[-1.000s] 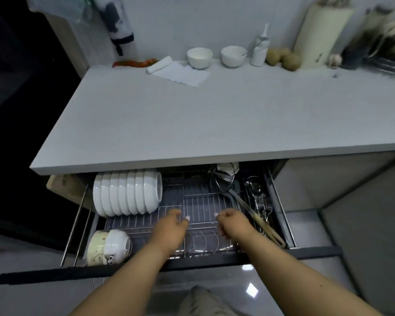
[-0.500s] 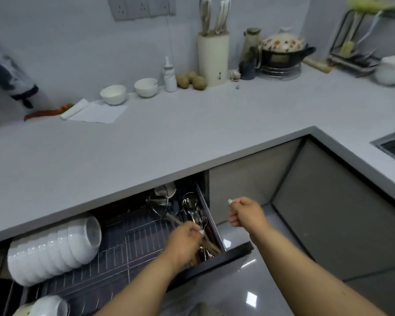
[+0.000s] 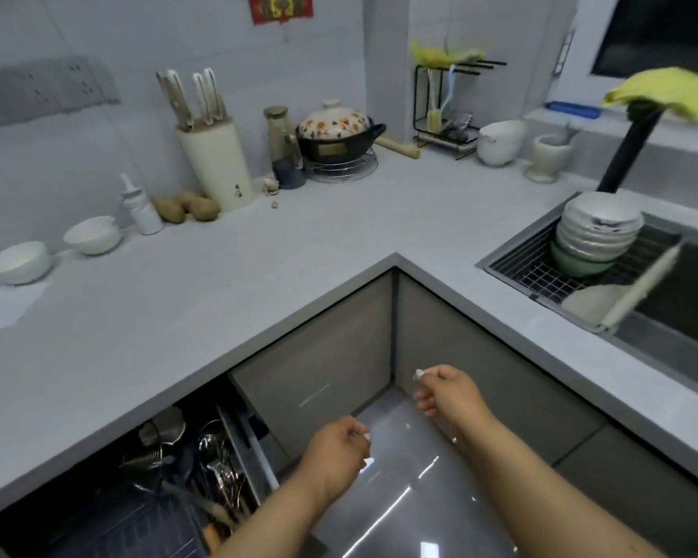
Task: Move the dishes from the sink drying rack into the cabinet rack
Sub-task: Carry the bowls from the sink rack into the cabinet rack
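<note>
Stacked bowls (image 3: pixel 597 229) in sink rack (image 3: pixel 540 275), cutlery (image 3: pixel 222 473) in cabinet rack (image 3: pixel 234 441), both hands (image 3: pixel 335 457) loosely curled, empty

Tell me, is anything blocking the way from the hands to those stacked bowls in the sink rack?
Nothing visible does. Both the left hand and right hand hang empty over the floor; only the bare countertop corner lies between them and the stacked bowls.

Stacked bowls (image 3: pixel 597 231) in sink drying rack (image 3: pixel 540 275), cabinet rack (image 3: pixel 146 525) open

Both forearms bare, no sleeves; hands, left (image 3: pixel 335 457) & right (image 3: pixel 446 394), w/ pale painted nails.
</note>
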Motion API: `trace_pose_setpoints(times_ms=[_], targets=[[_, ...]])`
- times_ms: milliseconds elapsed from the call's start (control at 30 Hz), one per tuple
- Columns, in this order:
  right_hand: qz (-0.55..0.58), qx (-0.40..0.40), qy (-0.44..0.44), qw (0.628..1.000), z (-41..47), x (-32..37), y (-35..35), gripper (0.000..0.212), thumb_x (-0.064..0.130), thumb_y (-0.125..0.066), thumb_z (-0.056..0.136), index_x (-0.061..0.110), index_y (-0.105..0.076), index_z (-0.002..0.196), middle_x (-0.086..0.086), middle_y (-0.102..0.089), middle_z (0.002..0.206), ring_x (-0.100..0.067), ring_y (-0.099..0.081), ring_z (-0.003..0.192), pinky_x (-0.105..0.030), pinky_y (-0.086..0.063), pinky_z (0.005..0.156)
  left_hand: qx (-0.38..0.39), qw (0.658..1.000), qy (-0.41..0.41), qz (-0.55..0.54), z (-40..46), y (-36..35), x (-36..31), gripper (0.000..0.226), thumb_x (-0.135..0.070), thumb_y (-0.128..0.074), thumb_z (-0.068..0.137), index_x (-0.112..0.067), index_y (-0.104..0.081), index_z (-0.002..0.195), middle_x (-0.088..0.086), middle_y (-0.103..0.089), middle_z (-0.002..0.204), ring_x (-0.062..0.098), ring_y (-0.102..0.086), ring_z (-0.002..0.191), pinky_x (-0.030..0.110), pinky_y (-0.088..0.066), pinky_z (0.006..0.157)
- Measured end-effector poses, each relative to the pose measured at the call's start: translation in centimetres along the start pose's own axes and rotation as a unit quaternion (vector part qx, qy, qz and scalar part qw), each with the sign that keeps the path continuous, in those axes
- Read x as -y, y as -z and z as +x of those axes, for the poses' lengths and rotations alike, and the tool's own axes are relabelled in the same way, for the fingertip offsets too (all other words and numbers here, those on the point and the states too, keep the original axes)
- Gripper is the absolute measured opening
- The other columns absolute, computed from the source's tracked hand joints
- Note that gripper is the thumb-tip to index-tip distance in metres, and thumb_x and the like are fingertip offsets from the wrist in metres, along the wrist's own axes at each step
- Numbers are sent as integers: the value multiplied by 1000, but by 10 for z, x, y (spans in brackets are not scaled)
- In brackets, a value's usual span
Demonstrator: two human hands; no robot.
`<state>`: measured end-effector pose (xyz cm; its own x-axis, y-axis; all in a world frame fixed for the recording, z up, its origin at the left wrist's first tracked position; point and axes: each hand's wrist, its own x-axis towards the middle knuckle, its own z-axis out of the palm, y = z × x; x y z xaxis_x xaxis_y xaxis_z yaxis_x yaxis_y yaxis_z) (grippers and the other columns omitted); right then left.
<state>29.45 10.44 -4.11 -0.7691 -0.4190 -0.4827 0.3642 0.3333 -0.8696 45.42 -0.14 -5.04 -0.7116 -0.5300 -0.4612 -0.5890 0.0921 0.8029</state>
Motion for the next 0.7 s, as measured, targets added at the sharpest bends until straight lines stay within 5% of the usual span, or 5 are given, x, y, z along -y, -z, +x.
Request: trace_pose_setpoints(times_ms=[100, 367, 500, 600, 700], targets=[[10, -21, -8, 1000, 9, 3, 33, 17, 15, -54, 95, 10, -53, 78, -8, -55, 61, -13, -49, 44, -19, -41, 40, 15, 999, -17, 32, 15, -23, -21, 11, -13, -55, 83, -18, -60, 76, 4, -65, 70, 16, -59, 63, 33, -53, 73], [61, -93, -34, 993, 26, 2, 93, 15, 12, -53, 95, 6, -52, 81, -11, -53, 61, -14, -49, 39, -16, -39, 36, 26, 984, -86, 152, 64, -59, -68, 12, -21, -54, 91, -13, -63, 87, 5, -64, 89, 18, -61, 79, 25, -48, 74], [48, -121, -43, 991, 41, 12, 119, 19, 14, -55, 95, 7, -55, 77, -11, -56, 63, -19, -51, 50, -24, -46, 47, 0, 972, -163, 172, 102, -72, -102, 13, -15, -55, 91, -12, -65, 98, 2, -51, 105, 3, -52, 78, 3, -34, 64], [25, -148, -32, 988, 54, 26, 142, 20, 16, -54, 95, 5, -59, 79, -13, -60, 69, -24, -56, 59, -32, -50, 58, -7, 954, -225, 197, 137, -85, -131, 27, -22, -55, 93, -9, -60, 115, 5, -50, 120, 12, -52, 101, 1, -31, 80], [47, -183, -34, 981, 71, 43, 162, 18, 16, -54, 95, 2, -60, 86, -15, -60, 70, -25, -57, 60, -34, -51, 58, -4, 928, -286, 239, 174, -100, -162, 40, -30, -53, 93, -12, -51, 128, 4, -47, 133, 20, -41, 126, 22, -29, 105]])
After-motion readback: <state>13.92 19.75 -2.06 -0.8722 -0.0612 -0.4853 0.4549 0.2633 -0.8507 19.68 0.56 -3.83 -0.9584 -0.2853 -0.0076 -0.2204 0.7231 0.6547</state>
